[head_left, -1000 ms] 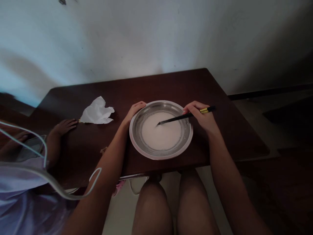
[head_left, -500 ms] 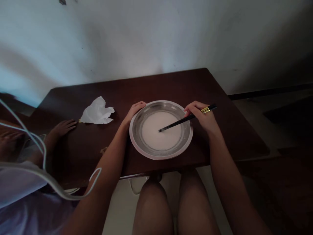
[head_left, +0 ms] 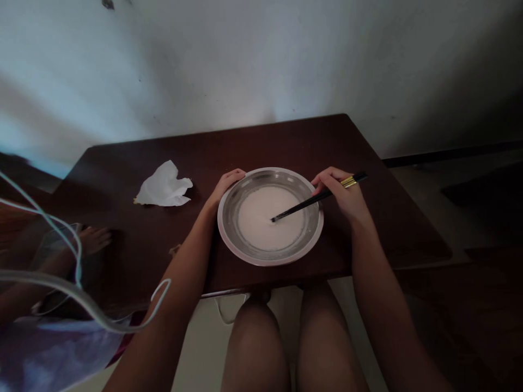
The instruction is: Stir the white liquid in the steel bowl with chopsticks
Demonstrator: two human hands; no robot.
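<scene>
A round metal basin (head_left: 229, 239) stands on the dark table in front of me. Inside it is a pale, milky batter-like liquid (head_left: 265, 228). My left hand (head_left: 227, 181) is closed around the basin's far left rim, its thumb side hidden by the wall. On the right, my right hand (head_left: 338, 188) grips black chopsticks (head_left: 300, 206) with gold bands near their upper end. Their tips dip into the liquid near the middle of the basin, slanting down to the left. The lower fingers of this hand are close to the basin's right rim.
A crumpled white plastic bag or sheet (head_left: 163, 186) lies on the dark brown table (head_left: 253, 147), left of the basin. Another person's hand (head_left: 95, 239) rests at the table's left. White cables (head_left: 98, 313) hang in the left foreground. A pale wall (head_left: 229, 71) stands behind the table.
The chopstick tips have shifted slightly right within the liquid, and my right hand has moved a little right with them. The other person's hand has drawn back left, away from the white sheet.
</scene>
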